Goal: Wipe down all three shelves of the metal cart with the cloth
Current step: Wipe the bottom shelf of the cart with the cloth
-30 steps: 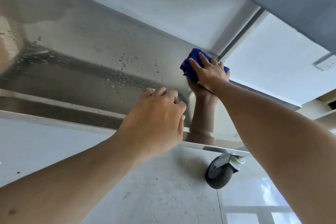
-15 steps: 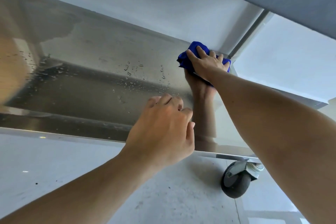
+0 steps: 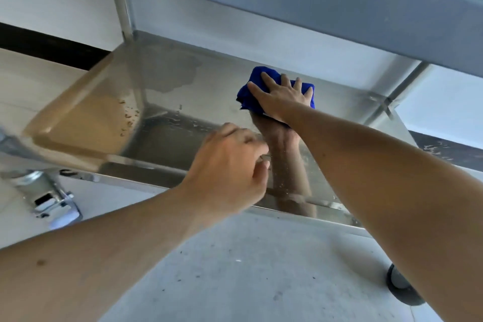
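The spread right hand (image 3: 282,98) has slid the blue cloth (image 3: 252,86) left from the corner of the bottom shelf (image 3: 183,81); droplets (image 3: 129,115) wait ahead. The blurred left hand (image 3: 230,167) curls, grip unclear.

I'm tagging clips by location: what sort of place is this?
Probably a utility or back-of-house work area, though that is not certain. What shows it: a stainless steel cart shelf, its caster wheel, and a bare, speckled grey floor beneath.
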Motion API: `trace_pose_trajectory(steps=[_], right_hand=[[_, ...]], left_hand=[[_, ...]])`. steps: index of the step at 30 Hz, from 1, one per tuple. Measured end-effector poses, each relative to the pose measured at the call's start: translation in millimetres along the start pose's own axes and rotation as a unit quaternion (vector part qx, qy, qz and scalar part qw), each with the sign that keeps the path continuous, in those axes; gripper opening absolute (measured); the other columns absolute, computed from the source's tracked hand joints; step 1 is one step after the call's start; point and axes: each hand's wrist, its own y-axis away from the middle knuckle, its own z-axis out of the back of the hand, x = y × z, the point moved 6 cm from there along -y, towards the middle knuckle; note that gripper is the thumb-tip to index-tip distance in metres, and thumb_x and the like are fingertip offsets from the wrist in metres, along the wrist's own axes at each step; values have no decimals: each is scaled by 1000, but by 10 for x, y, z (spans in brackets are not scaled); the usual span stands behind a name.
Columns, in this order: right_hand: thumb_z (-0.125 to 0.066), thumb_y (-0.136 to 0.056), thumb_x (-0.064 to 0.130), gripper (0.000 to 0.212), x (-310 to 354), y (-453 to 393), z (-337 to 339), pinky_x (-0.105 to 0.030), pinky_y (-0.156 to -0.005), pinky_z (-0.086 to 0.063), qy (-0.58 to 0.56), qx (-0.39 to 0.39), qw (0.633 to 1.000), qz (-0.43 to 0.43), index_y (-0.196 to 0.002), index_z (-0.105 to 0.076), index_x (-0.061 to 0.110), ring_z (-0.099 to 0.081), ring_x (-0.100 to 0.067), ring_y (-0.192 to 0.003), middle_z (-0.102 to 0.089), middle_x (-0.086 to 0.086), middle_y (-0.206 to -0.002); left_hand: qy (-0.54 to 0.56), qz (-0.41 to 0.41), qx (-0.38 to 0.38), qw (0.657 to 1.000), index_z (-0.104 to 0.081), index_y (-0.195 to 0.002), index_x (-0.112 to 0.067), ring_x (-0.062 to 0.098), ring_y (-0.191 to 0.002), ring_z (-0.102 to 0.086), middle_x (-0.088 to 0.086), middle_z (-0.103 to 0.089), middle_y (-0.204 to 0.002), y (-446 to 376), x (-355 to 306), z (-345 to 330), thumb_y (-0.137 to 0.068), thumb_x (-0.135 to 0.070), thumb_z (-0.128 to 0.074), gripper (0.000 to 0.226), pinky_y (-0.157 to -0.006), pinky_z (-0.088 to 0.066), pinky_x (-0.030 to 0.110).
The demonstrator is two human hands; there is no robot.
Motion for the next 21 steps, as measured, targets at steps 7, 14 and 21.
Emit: trace_pose_trajectory(steps=[7, 14, 21], right_hand=[[-6, -75, 86, 83, 623, -124, -43, -67, -112, -7, 6, 0, 1000, 11, -150, -16, 52, -10, -41, -148, -24, -5, -161], [-8, -76, 86, 83, 1335, -250, -109, -67, -112, -4, 7, 4, 999, 33, -151, -15, 52, -7, -41, -149, -21, -5, -163], [-9, -81, 84, 79, 2006, -400, -163, -68, -112, -2, 13, 2, 999, 48, -152, -16, 50, -6, -43, -149, -21, -5, -164]], left_hand=[[-128, 65, -44, 989, -71, -99, -22, 23, -102, -57, -5, -68, -99, 508, 1225, 649, -91, -39, -45, 32, -87, -46, 44], [-137, 107, -72, 982, -66, -91, -23, 21, -94, -55, -3, -65, -96, 603, 1325, 644, -91, -42, -44, 29, -83, -44, 42], [-131, 96, -65, 985, -65, -91, -19, 25, -84, -54, 3, -64, -88, 596, 1340, 630, -86, -35, -39, 31, -84, -43, 42]])
